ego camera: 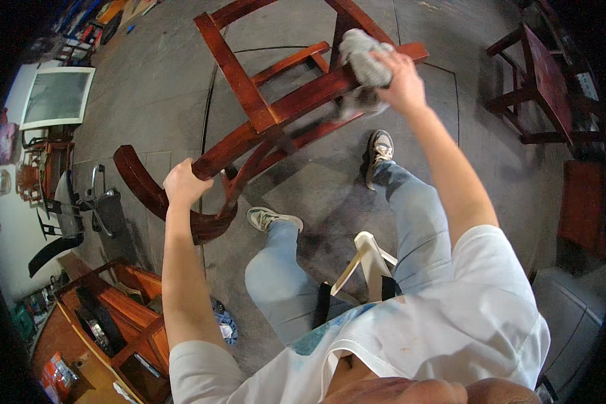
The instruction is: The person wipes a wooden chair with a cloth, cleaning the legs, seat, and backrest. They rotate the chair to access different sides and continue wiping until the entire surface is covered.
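A reddish-brown wooden chair (308,103) lies tipped in front of me, its curved top part toward the left. My left hand (186,183) is closed around the near end of one of its long square bars. Farther right, my right hand (401,81) grips a grey-white cloth (366,59), which rests on the same bar near its far end. The cloth and the fingers are slightly blurred, and a loose part of the cloth hangs below the bar. My right palm is hidden.
Another dark red wooden chair (545,86) lies at the right. On the left are a white-framed panel (58,97), an office chair (70,204) and an open wooden cabinet (141,308). My shoes stand on the grey floor (293,192) below the chair; a pale stool (368,257) shows between my legs.
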A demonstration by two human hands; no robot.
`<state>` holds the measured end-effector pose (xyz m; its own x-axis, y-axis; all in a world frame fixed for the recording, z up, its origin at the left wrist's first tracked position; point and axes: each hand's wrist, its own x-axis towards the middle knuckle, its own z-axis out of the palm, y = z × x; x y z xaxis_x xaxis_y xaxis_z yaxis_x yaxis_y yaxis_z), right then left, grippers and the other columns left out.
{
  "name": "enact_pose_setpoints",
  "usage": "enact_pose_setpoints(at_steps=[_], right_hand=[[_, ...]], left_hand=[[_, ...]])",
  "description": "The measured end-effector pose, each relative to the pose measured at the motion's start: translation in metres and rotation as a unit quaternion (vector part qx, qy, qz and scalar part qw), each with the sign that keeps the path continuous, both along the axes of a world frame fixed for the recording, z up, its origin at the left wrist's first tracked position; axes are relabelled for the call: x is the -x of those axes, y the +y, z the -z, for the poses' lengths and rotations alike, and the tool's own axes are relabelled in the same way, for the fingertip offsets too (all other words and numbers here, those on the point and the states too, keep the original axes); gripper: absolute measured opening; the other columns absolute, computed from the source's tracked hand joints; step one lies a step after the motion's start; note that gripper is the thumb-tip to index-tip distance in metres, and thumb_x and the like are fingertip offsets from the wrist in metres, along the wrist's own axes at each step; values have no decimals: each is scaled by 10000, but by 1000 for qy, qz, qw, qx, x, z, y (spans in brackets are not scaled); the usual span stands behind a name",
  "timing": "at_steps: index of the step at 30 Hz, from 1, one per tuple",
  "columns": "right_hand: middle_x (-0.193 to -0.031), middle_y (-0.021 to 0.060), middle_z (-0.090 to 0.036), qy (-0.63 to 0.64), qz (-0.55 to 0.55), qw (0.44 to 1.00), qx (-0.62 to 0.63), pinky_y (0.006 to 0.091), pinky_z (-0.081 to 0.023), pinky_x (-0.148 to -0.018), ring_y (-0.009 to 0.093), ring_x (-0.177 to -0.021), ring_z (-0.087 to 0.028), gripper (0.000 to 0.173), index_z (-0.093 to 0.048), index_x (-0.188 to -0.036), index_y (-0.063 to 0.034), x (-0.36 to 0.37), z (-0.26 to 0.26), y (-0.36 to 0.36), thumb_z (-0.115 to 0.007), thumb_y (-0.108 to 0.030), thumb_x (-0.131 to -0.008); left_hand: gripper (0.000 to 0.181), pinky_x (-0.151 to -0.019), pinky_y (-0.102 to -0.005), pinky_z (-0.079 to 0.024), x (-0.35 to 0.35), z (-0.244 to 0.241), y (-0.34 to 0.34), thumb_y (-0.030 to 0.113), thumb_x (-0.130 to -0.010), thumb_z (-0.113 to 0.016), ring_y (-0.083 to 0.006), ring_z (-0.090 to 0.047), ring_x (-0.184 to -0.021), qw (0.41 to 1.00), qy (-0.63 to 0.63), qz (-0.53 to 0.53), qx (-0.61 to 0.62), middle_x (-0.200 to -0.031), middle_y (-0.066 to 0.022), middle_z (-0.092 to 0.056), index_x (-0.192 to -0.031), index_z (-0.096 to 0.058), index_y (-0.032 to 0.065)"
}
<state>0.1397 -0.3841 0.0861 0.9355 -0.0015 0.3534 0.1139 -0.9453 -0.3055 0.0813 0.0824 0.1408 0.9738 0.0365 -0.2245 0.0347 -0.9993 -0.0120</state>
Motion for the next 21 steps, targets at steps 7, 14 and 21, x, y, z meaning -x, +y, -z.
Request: enact_pose_setpoints(at_steps=[7, 14, 21], right_hand=[[-1291, 95, -573, -19, 157, 987, -31, 415, -424, -1016, 325, -1194, -513, 679, -546, -1290, -205, -25, 8, -65, -724, -84, -646], [-1375, 180, -447, 3, -29, 993, -114, 479, -408, -1025, 441, -1171, -455, 684, -607, -1204, -242, 21, 6, 44, -764, -21, -577], [-1238, 186, -540, -81, 9, 924, -373, 414, -446, -983, 368, -1150, -528, 597, -614, -1204, -128, 6, -4, -3, -746, -82, -624]], left_hand=[[391, -786, -423, -528, 1, -4, -6, 279, -590, -790, -315, -674, -876, 1000, -2, -15, -7, -902, -126, -705, -904, -672, 77], [417, -789, -430, -528, -1, 1, -1, 277, -572, -804, -316, -673, -880, 1000, -4, -2, 0, -901, -123, -705, -914, -671, 79], [455, -803, -443, -520, -2, 3, 0, 284, -563, -822, -335, -660, -908, 1000, 4, -12, -14, -928, -141, -699, -932, -660, 71]])
